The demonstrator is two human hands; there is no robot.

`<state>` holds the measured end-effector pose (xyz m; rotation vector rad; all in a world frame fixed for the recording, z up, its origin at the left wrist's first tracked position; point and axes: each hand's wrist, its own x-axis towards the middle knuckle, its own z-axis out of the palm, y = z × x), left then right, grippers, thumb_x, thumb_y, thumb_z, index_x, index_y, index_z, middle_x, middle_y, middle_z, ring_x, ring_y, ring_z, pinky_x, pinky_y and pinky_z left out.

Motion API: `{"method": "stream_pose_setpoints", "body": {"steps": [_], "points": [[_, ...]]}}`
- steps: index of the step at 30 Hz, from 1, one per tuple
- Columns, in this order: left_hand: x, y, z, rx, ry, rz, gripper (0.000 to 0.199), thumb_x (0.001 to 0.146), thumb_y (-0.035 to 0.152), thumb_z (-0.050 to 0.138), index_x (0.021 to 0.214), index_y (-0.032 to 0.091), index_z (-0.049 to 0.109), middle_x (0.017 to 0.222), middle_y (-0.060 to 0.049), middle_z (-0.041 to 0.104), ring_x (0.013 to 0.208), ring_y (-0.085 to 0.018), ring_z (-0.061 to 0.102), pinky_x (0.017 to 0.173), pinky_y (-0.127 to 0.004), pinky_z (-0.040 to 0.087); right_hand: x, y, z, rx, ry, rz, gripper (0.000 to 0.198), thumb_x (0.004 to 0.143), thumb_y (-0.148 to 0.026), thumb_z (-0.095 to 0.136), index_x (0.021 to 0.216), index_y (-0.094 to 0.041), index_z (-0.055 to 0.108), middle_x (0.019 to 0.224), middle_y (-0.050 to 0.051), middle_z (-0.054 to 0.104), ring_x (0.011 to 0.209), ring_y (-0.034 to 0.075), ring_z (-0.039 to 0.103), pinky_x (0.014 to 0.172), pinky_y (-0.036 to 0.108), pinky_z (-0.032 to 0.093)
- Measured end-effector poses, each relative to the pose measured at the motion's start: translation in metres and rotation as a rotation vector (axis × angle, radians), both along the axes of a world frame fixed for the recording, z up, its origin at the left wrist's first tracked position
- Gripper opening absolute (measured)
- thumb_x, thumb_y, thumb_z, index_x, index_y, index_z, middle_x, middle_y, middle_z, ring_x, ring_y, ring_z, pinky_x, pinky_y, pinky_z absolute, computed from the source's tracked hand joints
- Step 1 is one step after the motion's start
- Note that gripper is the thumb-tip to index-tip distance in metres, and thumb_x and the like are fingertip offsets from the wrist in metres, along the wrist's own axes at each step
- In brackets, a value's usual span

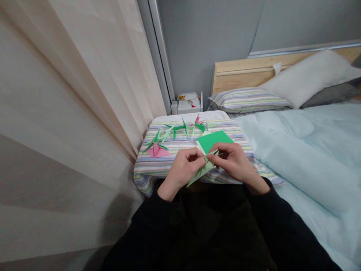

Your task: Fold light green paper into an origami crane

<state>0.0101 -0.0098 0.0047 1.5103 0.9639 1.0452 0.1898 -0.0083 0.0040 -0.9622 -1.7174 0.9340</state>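
Striped cloth [152, 169] covered the table [166, 119] where folded figures [158, 151] looked finished and a green sheet [213, 139] lay unfolded, while your left hand [184, 166] and right hand [237, 160], fingertips together, pinched a seemingly part-folded pale-green paper [198, 177] over the near edge.

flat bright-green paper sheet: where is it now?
In the head view, slightly right of centre: the sheet lies atop pale paper on the striped cloth, just beyond the right hand.
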Motion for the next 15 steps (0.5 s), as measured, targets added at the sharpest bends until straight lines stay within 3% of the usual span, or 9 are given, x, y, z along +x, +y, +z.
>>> {"method": "stream_pose_setpoints", "body": {"steps": [3,9,15], "points": [[-0.002,0.0,0.001,-0.036,0.005,-0.024,0.008,0.068,0.019,0.06,0.063,0.015,0.065,0.059,0.003,0.058,0.057,-0.009,0.047,0.057,-0.022,0.037,0.002,-0.002,0.001,0.008,0.029,-0.016,0.012,0.081,-0.025,0.07,0.074,-0.015,0.07,0.06,-0.002,0.059,0.052,0.009,0.048,0.048,0.023,0.035],[-0.009,0.003,-0.003,-0.095,0.008,-0.002,0.019,0.068,0.017,0.059,0.079,0.015,0.076,0.073,-0.002,0.073,0.066,-0.015,0.063,0.062,-0.024,0.046,0.005,0.0,-0.003,0.009,0.1,-0.06,0.016,0.085,-0.029,0.071,0.077,-0.016,0.07,0.06,-0.002,0.062,0.051,0.01,0.055,0.049,0.023,0.041],[-0.009,-0.001,-0.003,-0.135,-0.095,-0.05,0.024,0.077,0.034,0.074,0.092,0.015,0.071,0.08,-0.005,0.076,0.07,-0.018,0.071,0.068,-0.028,0.053,0.005,0.001,-0.003,0.031,0.137,-0.097,0.018,0.087,-0.031,0.071,0.077,-0.017,0.068,0.06,-0.001,0.064,0.052,0.012,0.06,0.05,0.024,0.048]]}}
